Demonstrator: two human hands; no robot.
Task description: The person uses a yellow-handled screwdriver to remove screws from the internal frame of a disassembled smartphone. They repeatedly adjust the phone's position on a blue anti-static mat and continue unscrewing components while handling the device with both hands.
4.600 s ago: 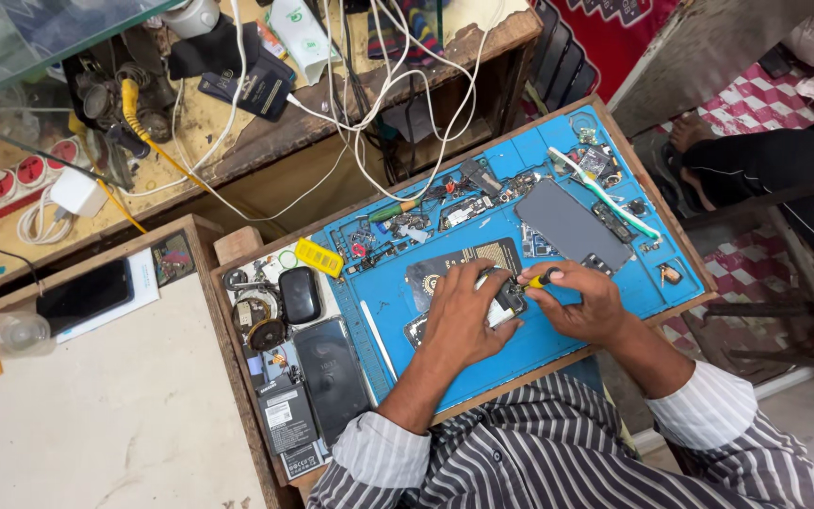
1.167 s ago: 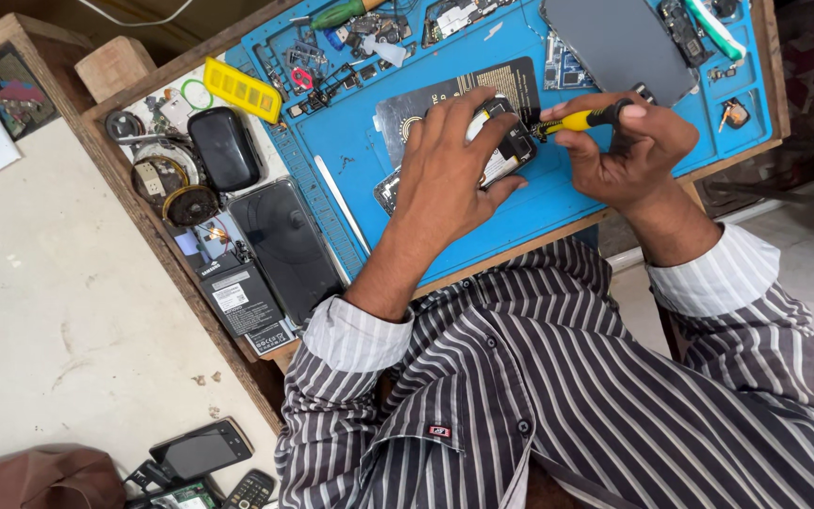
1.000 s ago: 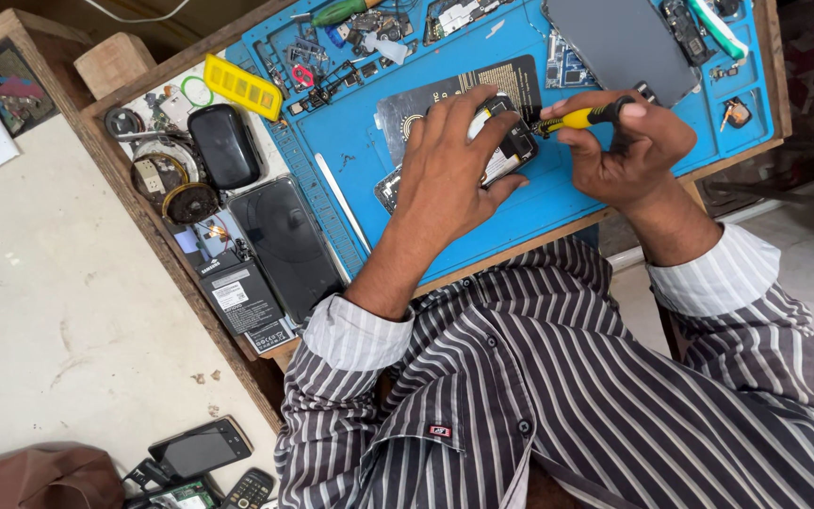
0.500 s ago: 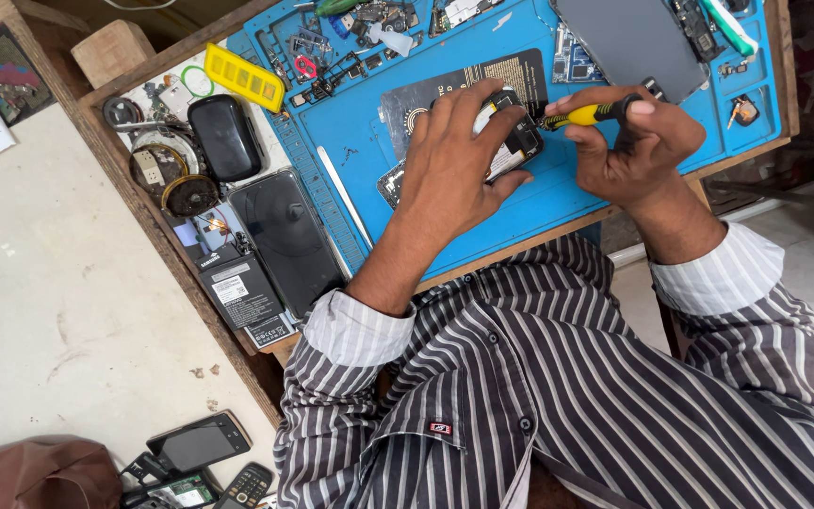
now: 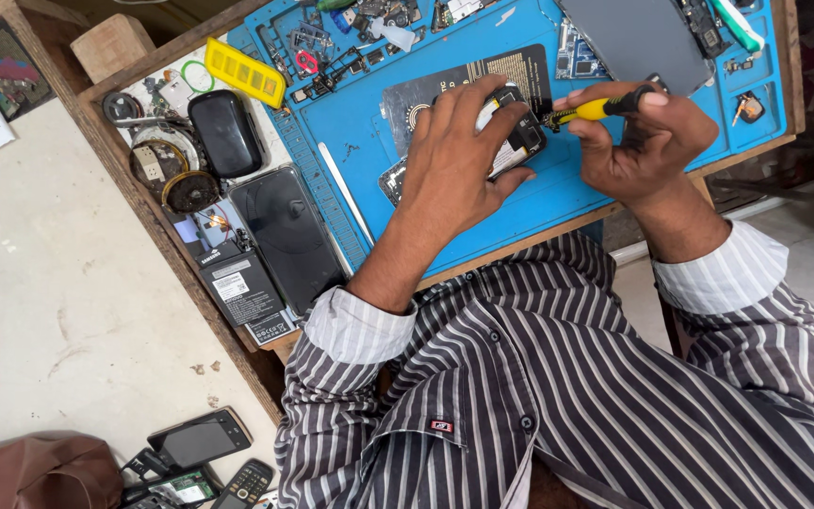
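Note:
My left hand (image 5: 454, 160) presses down on a small opened phone (image 5: 518, 141) that lies on a dark flat panel (image 5: 473, 85) on the blue work mat (image 5: 369, 132). My right hand (image 5: 647, 141) holds a yellow-handled screwdriver (image 5: 595, 108), its tip pointing left at the phone's upper edge. Both striped shirt sleeves reach in from the bottom of the head view.
A grey back cover (image 5: 633, 38) and small parts lie at the mat's top. Left of the mat are a yellow tool (image 5: 244, 73), a black case (image 5: 226, 132), a dark phone (image 5: 284, 236), batteries (image 5: 240, 292) and tape rolls (image 5: 176, 174). More phones (image 5: 200, 438) lie on the pale counter (image 5: 68, 302).
The view has tilted down and closer over the last seconds. Both hands stay on the small phone, the screwdriver tip kept at its edge with only slight shifts.

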